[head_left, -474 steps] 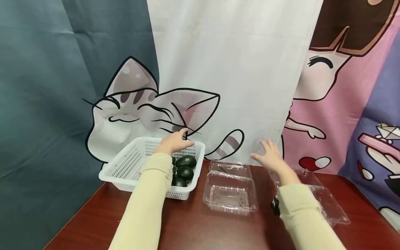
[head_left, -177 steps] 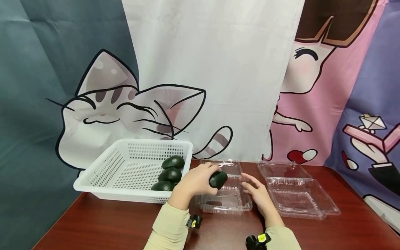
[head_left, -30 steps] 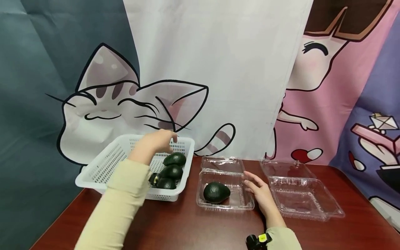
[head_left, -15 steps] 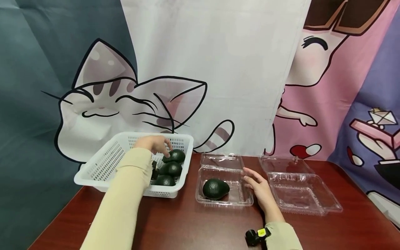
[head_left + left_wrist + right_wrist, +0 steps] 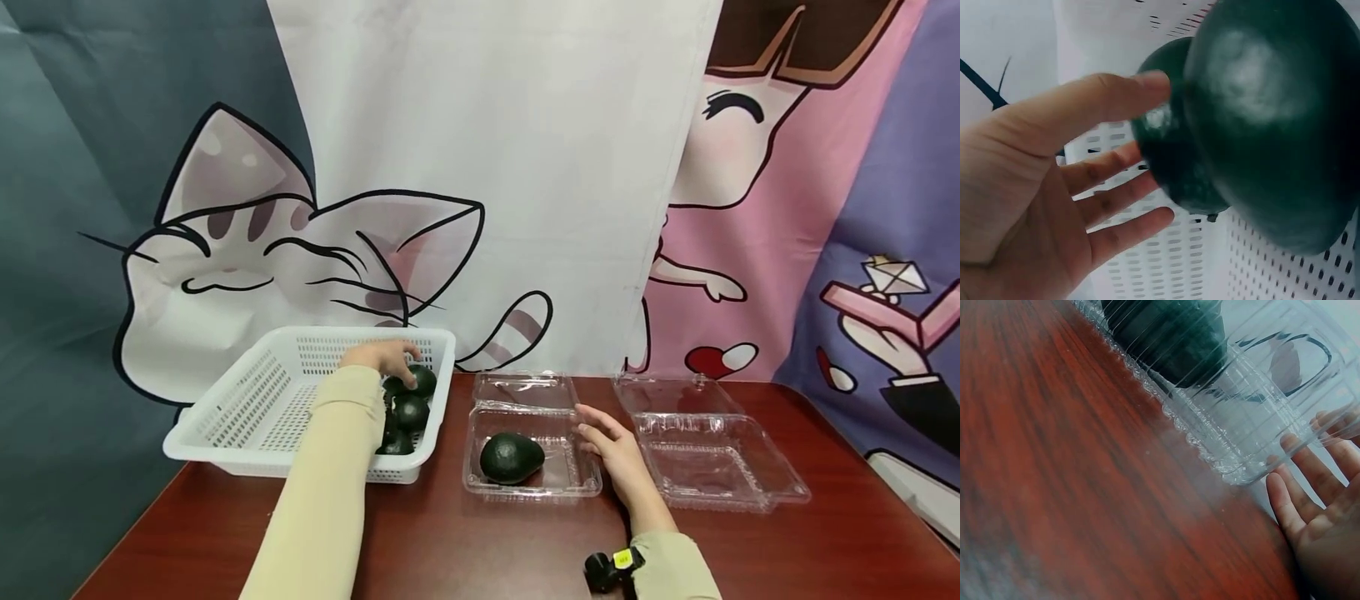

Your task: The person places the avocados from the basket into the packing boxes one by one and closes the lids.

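Note:
In the head view my left hand [image 5: 386, 358] reaches into the white basket [image 5: 225, 454]. Its thumb and fingers are round one end of a dark green avocado [image 5: 1166, 144], with the thumb on the near side and fingertips behind it. A larger-looking avocado [image 5: 1272, 119] is closer to the left wrist camera. Several avocados [image 5: 411, 412] lie at the basket's right end. One avocado [image 5: 512, 458] sits on the left of a clear plastic clamshell box [image 5: 562, 487]. Beside that box's right wall is my right hand [image 5: 617, 454], its fingers extended and fingertips at the wall.
A second clear clamshell box [image 5: 712, 467], lid up, stands to the right on the red-brown table [image 5: 465, 550]. A printed cloth backdrop [image 5: 570, 167] hangs right behind the table. Black cameras [image 5: 611, 571] are strapped to the wrists.
An avocado carried by my left hand earlier now lies in the middle box. Over the last second that hand has lowered into the basket, and the avocados there have shifted. My right hand stays beside the box.

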`<state>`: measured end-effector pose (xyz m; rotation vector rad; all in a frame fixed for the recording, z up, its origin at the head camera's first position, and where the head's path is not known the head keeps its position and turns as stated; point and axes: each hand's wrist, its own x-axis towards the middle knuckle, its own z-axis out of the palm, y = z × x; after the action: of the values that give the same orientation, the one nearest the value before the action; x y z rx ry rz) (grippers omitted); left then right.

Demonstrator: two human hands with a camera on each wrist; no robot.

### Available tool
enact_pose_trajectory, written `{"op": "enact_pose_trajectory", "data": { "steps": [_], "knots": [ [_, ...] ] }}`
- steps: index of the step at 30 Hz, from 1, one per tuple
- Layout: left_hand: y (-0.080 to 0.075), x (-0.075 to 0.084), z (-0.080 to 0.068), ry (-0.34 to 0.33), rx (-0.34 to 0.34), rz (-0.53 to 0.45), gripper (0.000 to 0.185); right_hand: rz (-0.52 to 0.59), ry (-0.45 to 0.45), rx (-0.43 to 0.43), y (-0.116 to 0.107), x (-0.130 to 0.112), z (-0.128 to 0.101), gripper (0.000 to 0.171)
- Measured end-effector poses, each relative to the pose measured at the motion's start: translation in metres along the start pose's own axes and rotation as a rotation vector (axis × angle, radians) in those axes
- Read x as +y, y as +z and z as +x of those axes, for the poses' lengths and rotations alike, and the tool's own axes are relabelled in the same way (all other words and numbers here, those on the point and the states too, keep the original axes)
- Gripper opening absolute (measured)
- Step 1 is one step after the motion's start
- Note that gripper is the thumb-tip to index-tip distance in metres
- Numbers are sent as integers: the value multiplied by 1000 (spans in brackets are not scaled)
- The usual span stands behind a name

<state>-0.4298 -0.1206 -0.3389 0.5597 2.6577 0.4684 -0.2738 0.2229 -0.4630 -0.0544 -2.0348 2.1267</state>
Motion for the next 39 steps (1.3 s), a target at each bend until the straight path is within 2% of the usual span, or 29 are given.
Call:
{"op": "enact_pose_trajectory", "data": {
  "steps": [5,12,22,33,39],
  "knots": [
    [4,-4,2,-1,-12,-19,61,-7,4,-1,-1,1,1,39],
    [9,-8,9,66,18,-7,62,6,-30,13,-3,1,3,39],
    [11,-9,13,46,29,-7,64,8,-19,8,-2,1,3,40],
    [13,-11,13,81,62,6,60,13,-14,-6,-2,1,2,40],
    [12,-8,12,71,62,3,59,15,-21,-3,-2,1,1,39]
  ]
}}
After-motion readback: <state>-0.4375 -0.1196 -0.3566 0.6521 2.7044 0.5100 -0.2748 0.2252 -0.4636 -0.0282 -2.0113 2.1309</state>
